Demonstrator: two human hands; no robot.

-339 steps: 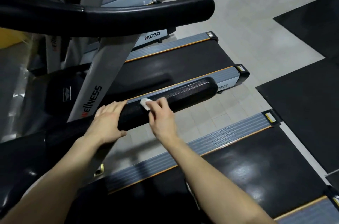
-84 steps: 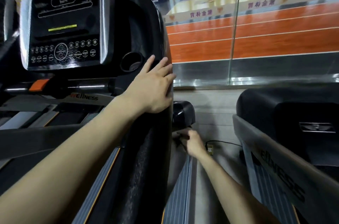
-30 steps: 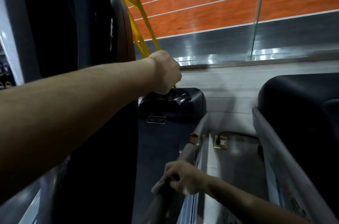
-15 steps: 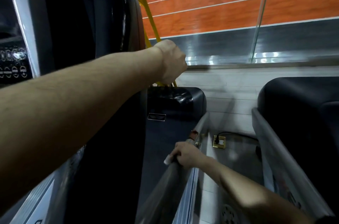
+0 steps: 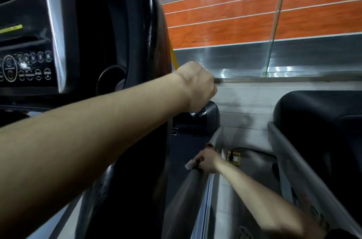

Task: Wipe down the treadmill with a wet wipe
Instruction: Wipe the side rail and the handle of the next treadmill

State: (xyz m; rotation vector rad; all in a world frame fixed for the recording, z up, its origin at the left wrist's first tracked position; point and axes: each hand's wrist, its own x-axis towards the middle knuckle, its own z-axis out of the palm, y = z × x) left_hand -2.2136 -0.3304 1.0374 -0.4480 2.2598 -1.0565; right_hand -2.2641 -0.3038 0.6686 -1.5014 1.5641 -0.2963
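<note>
The treadmill fills the left: its black console housing (image 5: pixel 125 23) with a button panel (image 5: pixel 25 66), and a grey slanted upright post (image 5: pixel 188 189) running down to the black motor cover (image 5: pixel 207 119). My right hand (image 5: pixel 207 160) is wrapped over the grey post, low down, pressing a small white wet wipe (image 5: pixel 190 164) against it; the wipe's corner sticks out on the hand's left. My left hand (image 5: pixel 197 86) is curled around the right edge of the console housing, fingers hidden behind it.
A second treadmill's black motor cover (image 5: pixel 317 121) and grey upright post (image 5: pixel 305 176) stand close on the right. Between the machines lies tiled floor with a brass floor socket (image 5: pixel 234 157) and a black cable. A glass wall (image 5: pixel 274 23) and an orange track lie beyond.
My right hand has slid the wipe down the grey post toward the motor cover. My left hand keeps its hold on the console's edge while my view has shifted left, showing more of the panel.
</note>
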